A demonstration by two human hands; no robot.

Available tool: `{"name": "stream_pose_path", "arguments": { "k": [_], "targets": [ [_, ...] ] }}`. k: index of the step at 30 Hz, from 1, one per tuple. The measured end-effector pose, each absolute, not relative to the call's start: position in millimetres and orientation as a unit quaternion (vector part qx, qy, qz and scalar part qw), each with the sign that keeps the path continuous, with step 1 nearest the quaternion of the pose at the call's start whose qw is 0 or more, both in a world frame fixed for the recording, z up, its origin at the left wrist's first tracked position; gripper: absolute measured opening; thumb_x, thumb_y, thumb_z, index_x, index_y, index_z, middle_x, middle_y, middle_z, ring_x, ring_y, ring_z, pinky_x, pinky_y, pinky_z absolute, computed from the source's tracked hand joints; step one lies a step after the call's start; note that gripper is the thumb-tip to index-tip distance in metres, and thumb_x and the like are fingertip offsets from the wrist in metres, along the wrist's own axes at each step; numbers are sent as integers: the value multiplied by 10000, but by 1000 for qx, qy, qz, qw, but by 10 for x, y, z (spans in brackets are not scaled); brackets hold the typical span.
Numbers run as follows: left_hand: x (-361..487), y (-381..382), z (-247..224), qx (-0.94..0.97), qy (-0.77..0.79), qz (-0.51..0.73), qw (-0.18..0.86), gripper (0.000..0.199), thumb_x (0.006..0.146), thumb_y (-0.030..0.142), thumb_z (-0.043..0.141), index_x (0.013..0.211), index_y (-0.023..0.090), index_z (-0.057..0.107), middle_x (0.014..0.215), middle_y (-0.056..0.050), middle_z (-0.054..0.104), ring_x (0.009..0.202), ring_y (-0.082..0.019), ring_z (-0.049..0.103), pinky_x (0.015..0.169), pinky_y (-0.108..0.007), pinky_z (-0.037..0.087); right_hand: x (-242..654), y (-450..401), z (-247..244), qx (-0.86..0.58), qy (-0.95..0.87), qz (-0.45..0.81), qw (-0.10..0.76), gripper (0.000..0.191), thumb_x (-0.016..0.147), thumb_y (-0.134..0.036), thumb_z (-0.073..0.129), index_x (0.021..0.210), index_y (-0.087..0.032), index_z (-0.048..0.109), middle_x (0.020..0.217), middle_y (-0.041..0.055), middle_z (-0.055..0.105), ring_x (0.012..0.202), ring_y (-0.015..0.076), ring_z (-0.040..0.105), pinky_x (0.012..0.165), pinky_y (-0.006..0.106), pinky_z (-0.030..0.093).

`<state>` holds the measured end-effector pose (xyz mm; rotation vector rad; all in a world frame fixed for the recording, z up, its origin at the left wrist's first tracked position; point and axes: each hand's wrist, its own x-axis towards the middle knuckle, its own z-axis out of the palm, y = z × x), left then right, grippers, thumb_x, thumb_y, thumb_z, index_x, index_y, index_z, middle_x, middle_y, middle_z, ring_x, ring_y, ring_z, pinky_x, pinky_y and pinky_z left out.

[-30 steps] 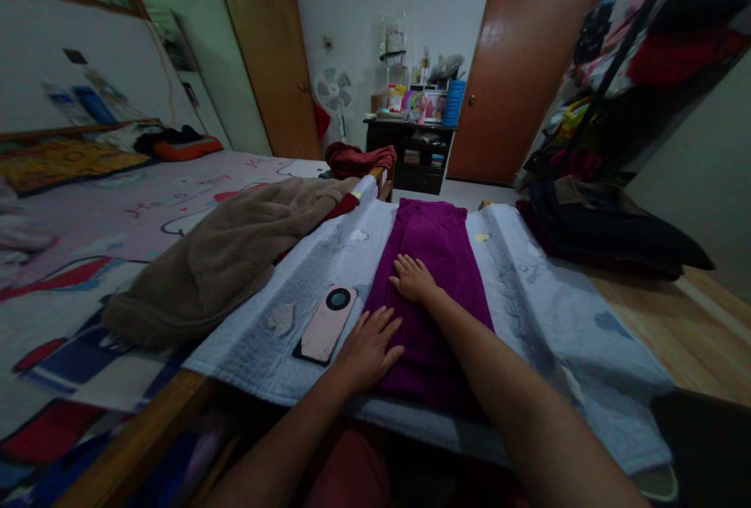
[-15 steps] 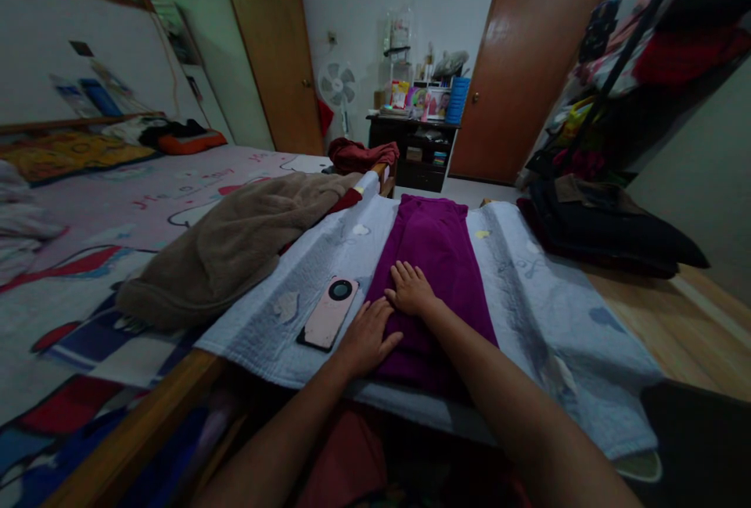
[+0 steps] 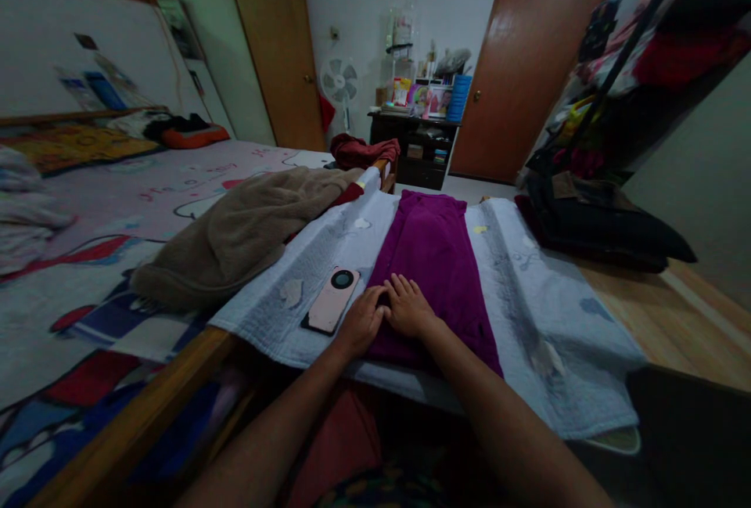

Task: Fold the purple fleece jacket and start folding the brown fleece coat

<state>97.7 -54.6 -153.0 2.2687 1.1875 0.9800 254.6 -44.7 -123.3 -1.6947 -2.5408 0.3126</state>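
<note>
A purple folded garment (image 3: 431, 257) lies lengthwise in front of me on a light grey-blue quilted cloth (image 3: 510, 289). My left hand (image 3: 361, 322) rests at its left edge, fingers reaching toward the right hand and a little bent. On the garment's near left part lies my right hand (image 3: 409, 306), fingers extended and slightly apart. The thumbs and fingertips of both hands meet or nearly meet around a small dark gap. No lifted cloth shows in either hand. A pink phone (image 3: 332, 300) with a round camera lies face down just left of my left hand.
A brown fleece piece (image 3: 246, 234) lies left of the cloth, partly over the bed (image 3: 134, 203). Dark folded clothes (image 3: 598, 222) are stacked at the right on a wooden surface (image 3: 627, 289). A wooden rail (image 3: 146, 406) runs along the near left. Behind stand a fan (image 3: 340, 81) and dark cabinet (image 3: 411, 144).
My right hand has slid slightly toward me, and my left hand has moved up beside it with its fingers more bent. The hands are closer together. The view has shifted slightly.
</note>
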Motion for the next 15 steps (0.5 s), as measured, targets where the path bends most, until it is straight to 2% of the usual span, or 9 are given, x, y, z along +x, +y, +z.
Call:
{"name": "stream_pose_path", "arguments": {
  "k": [4,8,10,12,15],
  "targets": [
    [963,-521,-1570,810,435,337,201,470,852,134,389,1316,158,458,1324,-123,551,1256,-218,490,1089,-440,389,2559,-582,-1240,-536,-830,114,105,582,888,-262,395,1430,-53,397,1515,172,357,1411,267,291,1167,418,190],
    [976,-511,-1605,817,456,303,180,465,899,256,450,1350,143,442,1348,-148,536,1283,-253,472,1093,-471,377,2656,-690,-1190,-510,-836,124,158,551,858,-156,365,1399,-82,444,1434,130,482,1336,180,401,1144,335,250],
    [986,-517,-1598,831,452,281,160,494,905,345,493,1360,155,451,1369,-146,516,1311,-268,440,1104,-483,357,2722,-748,-1164,-545,-818,91,164,507,877,-197,390,1370,-128,488,1435,118,482,1351,212,376,1154,397,221],
    [994,-529,-1574,850,437,259,140,495,892,403,534,1340,196,496,1375,-123,508,1329,-277,411,1118,-492,332,2787,-810,-1158,-596,-787,46,150,491,898,-308,445,1364,-164,504,1475,124,431,1394,290,299,1155,505,153],
    [999,-545,-1528,865,424,238,122,466,854,404,596,1293,251,561,1361,-95,503,1325,-280,401,1126,-499,311,2876,-891,-1182,-636,-763,22,108,592,911,-495,457,1421,-195,446,1533,136,337,1424,343,220,1140,562,113]
  ]
}}
